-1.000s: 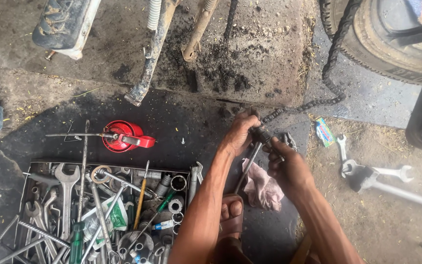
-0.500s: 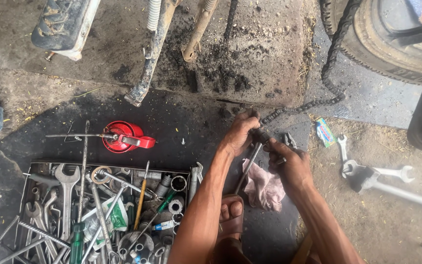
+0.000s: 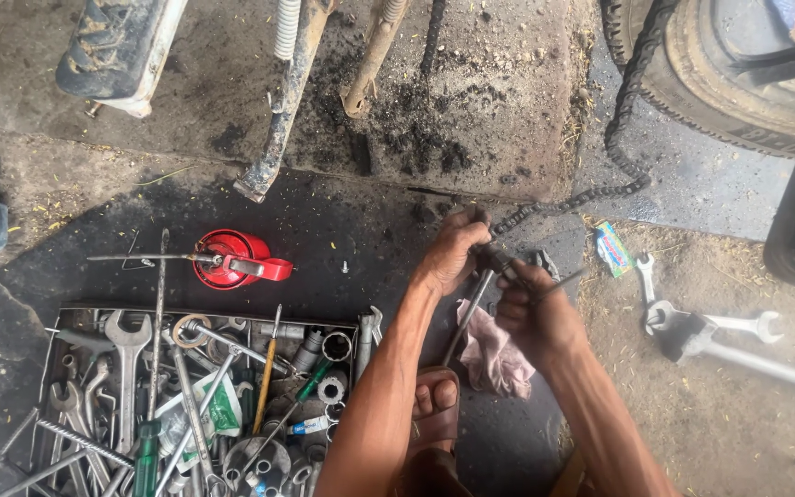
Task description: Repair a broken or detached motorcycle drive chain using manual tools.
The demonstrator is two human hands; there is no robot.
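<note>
Oily ground; hands (image 3: 499, 285) still grip chain (image 3: 600, 189).

Bare oily floor (image 3: 361, 230) lies open in the middle of the frame, between the red oil can (image 3: 232, 260) and the hands. Lower left, a crowded tool tray (image 3: 57, 317) blocks the way. A chain (image 3: 623, 138) crosses upper right; spanners (image 3: 710, 324) lie right; a pink rag (image 3: 494, 354) sits below the hands.

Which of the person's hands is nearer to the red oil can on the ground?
The left. The left hand grips the chain end, to the right of the red oil can. The right hand lies farther right and lower, beyond the left one.
</note>
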